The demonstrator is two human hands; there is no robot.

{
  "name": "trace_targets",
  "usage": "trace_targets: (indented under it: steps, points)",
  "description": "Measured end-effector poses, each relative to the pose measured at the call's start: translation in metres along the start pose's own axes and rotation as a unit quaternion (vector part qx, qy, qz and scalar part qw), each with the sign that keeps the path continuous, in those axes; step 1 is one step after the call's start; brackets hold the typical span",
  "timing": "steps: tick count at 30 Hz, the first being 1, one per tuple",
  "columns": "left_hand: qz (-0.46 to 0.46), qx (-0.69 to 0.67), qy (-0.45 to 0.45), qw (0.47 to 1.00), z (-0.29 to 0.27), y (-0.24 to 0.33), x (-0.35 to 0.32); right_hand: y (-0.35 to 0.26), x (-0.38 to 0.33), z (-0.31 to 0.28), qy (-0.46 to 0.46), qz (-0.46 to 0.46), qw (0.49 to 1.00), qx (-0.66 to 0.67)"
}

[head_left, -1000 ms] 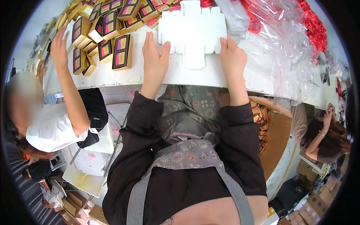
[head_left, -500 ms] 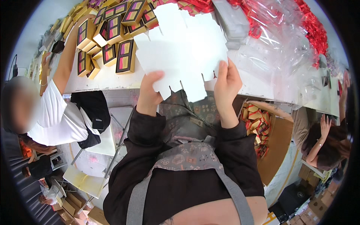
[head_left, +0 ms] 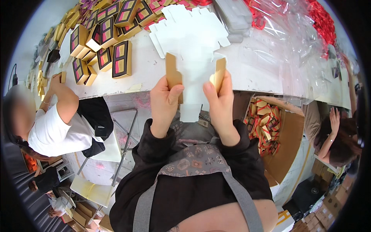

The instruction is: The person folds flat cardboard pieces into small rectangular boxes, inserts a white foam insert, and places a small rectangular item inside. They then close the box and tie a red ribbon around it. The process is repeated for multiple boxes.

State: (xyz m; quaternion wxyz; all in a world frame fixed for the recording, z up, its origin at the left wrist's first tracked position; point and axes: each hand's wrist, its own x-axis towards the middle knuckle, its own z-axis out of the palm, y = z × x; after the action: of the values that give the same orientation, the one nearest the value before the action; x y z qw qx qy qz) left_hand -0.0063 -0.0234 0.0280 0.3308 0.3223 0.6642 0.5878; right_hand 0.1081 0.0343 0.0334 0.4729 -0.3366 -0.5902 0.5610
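Note:
A flat die-cut carton blank [head_left: 193,42], white on its upper face and gold-brown on the folded side flaps, is raised over the near edge of the white table [head_left: 247,73]. My left hand [head_left: 165,103] pinches its left flap, bent up so the gold side shows. My right hand [head_left: 217,99] pinches the right flap the same way. Both thumbs press on the white middle panel. The blank's bottom tab hangs down between my wrists.
Several finished gold boxes with pink and black windows [head_left: 120,58] are piled at the table's left. Clear plastic bags [head_left: 293,58] and red ribbons [head_left: 320,19] cover the right. A seated person in white [head_left: 58,127] works at left; another person [head_left: 340,143] sits right. An open carton of gold pieces [head_left: 270,123] stands below.
The blank lay flat on the table under both my hands. I have since lifted it toward me and folded its two side flaps up, gold side out.

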Motion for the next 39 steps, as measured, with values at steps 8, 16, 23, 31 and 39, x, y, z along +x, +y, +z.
trace_targets:
  steps: [8,16,23,31,39]
  points:
    - [0.099,0.167,0.038,0.980,0.015,0.001,-0.009,0.001,0.006,-0.028,-0.075,0.061,0.962,-0.255]
    - [0.029,0.222,-0.003,0.975,0.025,0.000,-0.012,0.031,0.000,-0.019,-0.037,-0.159,0.929,-0.332]
    - [0.174,0.263,0.065,0.947,0.033,-0.026,-0.004,0.012,-0.009,-0.005,-0.022,-0.072,0.930,-0.359]
    - [0.148,0.251,0.019,0.956,0.048,0.010,-0.027,0.035,-0.005,-0.027,-0.029,-0.159,0.916,-0.368]
    - [0.083,0.192,0.008,0.978,0.030,0.001,-0.004,0.029,-0.001,-0.016,-0.053,-0.141,0.949,-0.277]
